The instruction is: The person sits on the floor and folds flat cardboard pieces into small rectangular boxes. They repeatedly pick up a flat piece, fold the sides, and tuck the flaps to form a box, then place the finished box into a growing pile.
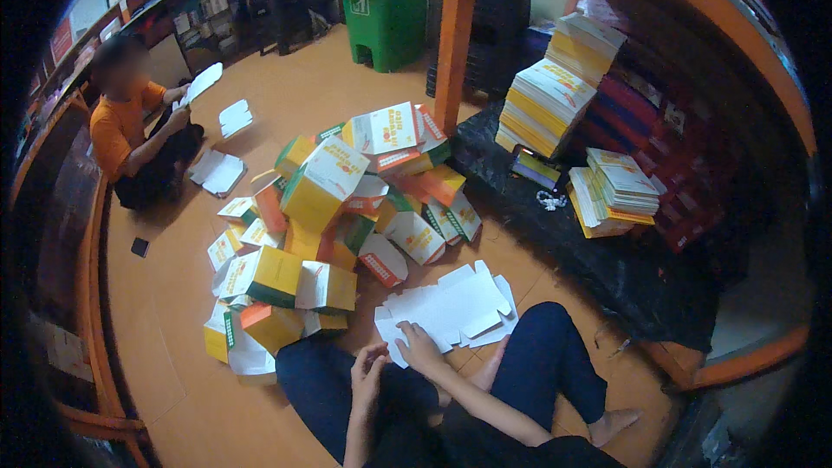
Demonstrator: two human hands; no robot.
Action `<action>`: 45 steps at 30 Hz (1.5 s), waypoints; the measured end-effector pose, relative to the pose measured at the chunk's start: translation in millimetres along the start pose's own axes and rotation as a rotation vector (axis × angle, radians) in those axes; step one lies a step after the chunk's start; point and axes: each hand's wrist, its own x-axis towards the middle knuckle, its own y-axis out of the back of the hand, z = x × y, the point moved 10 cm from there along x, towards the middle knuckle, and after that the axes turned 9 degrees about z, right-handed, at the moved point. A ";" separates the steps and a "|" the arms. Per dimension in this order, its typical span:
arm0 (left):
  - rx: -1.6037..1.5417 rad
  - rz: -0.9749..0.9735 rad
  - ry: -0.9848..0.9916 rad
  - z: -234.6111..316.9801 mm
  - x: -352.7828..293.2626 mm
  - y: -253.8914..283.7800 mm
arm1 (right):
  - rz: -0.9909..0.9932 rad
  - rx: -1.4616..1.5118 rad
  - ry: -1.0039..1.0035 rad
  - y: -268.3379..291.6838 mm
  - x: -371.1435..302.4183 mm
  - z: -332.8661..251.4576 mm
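A flat white cardboard box blank with cut flaps lies on the floor in front of my crossed legs, its plain side up. A second white sheet shows from under its right edge. Over the blank's near left corner, my right hand rests with its fingers stretched out on the card. Just left of that corner, my left hand is raised with loosely bent fingers apart and nothing visible in them. Beyond the blank is a heap of folded boxes in yellow, white, orange and green.
At the right, stacks of flat printed cards and a smaller stack stand on a black-covered ledge, near a phone. Another person sits at the far left, holding white card. A green bin stands behind an orange post.
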 end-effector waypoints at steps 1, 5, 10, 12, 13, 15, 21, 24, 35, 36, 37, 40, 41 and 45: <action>0.015 -0.013 0.036 -8.2 3.2 -2.2 | 0.028 0.031 0.051 7.8 2.1 0.0; 0.115 -0.007 0.041 -39.8 24.2 -9.3 | 0.060 -0.046 0.060 20.4 0.6 0.2; 0.139 0.120 0.038 -69.9 50.3 -7.5 | 0.115 -0.261 0.091 18.1 -6.8 -22.1; 0.085 0.127 0.111 -78.7 49.2 -9.4 | 0.113 -0.248 0.104 14.5 -7.1 -22.0; 0.062 0.129 0.158 -82.9 46.0 -10.0 | 0.100 -0.233 0.108 12.2 -6.9 -18.3; 0.015 0.144 0.263 -91.8 38.7 -11.2 | 0.092 -0.168 0.130 9.0 -4.6 -9.6; 0.265 0.138 -0.001 -82.1 42.6 -21.6 | -0.013 0.371 -0.047 5.2 6.7 26.9; -0.295 0.147 0.311 -113.5 43.7 -33.8 | 0.236 0.305 -0.152 45.7 15.6 31.9; -0.345 0.080 0.226 -23.3 16.1 -23.5 | -0.124 0.201 0.296 116.3 -37.8 -134.0; -0.323 0.130 0.117 -3.1 9.7 -12.5 | 0.014 0.148 0.393 140.7 -34.9 -147.8; -0.199 0.182 0.168 0.1 0.1 -4.4 | 0.103 0.065 0.435 158.5 -28.6 -156.0; 0.083 0.156 0.136 29.2 -24.9 5.2 | 0.217 -0.005 0.518 198.3 -7.8 -170.7; 0.172 0.080 0.111 38.9 -30.2 0.6 | 0.197 -0.016 0.512 203.2 -2.0 -171.5; 0.063 0.142 -0.216 90.7 -40.3 -11.1 | -0.051 0.068 0.372 195.7 4.9 -156.9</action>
